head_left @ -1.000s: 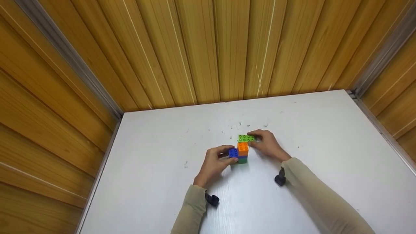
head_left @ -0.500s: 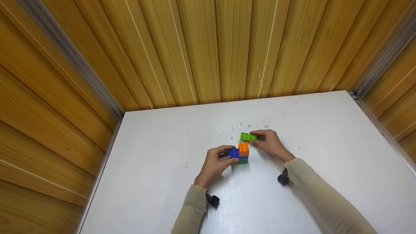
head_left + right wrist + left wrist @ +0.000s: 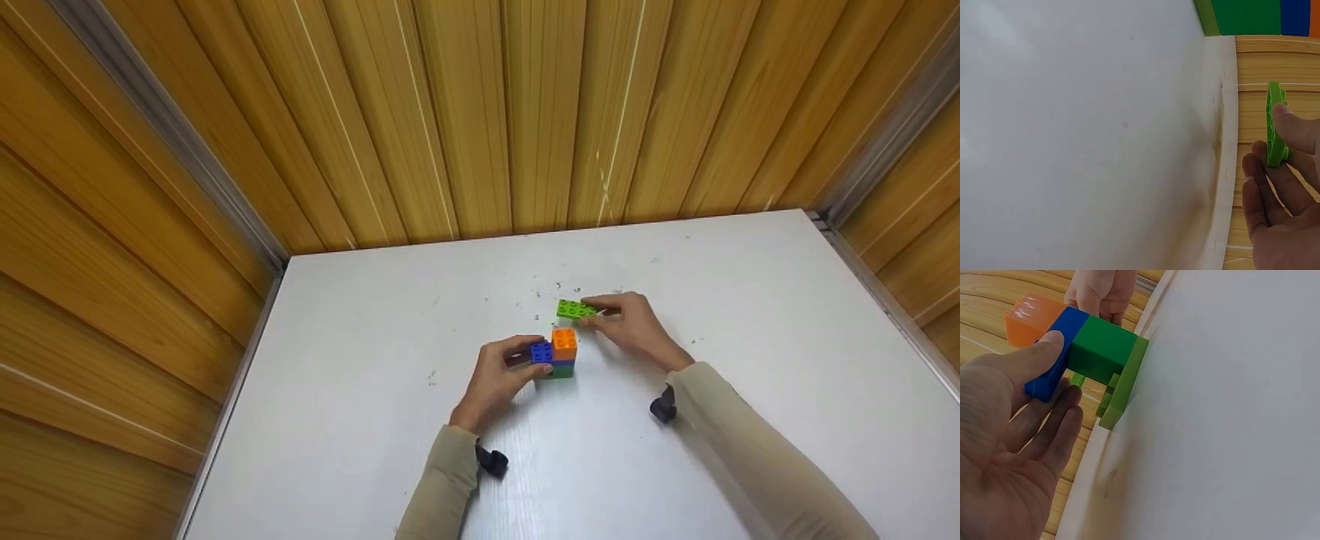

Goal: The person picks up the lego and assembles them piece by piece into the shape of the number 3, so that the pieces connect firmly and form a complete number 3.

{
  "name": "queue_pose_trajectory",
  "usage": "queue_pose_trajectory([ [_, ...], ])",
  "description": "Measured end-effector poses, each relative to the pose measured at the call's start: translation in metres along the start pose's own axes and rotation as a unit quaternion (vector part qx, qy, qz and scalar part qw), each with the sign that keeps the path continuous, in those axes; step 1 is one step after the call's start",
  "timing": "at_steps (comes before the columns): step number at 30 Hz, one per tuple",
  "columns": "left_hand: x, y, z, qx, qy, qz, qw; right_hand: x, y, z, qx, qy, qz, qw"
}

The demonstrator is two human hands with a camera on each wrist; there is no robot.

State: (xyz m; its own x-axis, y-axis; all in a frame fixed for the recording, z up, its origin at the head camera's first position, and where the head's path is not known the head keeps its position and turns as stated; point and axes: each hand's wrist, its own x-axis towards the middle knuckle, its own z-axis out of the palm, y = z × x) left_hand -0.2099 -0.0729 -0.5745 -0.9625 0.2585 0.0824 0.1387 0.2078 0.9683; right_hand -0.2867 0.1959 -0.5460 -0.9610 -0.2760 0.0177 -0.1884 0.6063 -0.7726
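Note:
My left hand (image 3: 499,375) pinches the blue brick (image 3: 1061,349) of a small stack between thumb and fingers. An orange brick (image 3: 565,343) tops the stack, set over the right part of the blue one, whose studs show beside it. Below the blue is a green brick (image 3: 1105,349); under that, a flat olive-green plate (image 3: 1127,382) forms the base at the table. Thumb and fingers of my right hand (image 3: 630,322) pinch a thin lime-green brick (image 3: 574,309) by its right end. It hangs above the table, behind the stack and apart from it.
Both hands work over a white table (image 3: 360,420). Wood-grain panel walls (image 3: 480,120) with metal corner posts enclose its back and sides. Small dark marks (image 3: 558,286) spot the tabletop behind the bricks. A black wrist device (image 3: 493,463) sits at each cuff.
My right hand has drawn the lime-green brick away from the orange brick, back and slightly right, tilting it a little. The left hand and the stack have hardly moved.

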Motion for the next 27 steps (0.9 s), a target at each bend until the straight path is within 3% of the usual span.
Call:
queue_pose_trajectory([
  [15,-0.002,0.001,0.002,-0.013,-0.007,0.000,0.9999,-0.007,-0.014,-0.020,0.009,0.006,-0.056,0.9984],
  [27,-0.002,0.003,0.000,-0.010,-0.011,-0.001,0.9999,-0.013,-0.032,-0.024,0.001,0.001,-0.086,0.9963],
])
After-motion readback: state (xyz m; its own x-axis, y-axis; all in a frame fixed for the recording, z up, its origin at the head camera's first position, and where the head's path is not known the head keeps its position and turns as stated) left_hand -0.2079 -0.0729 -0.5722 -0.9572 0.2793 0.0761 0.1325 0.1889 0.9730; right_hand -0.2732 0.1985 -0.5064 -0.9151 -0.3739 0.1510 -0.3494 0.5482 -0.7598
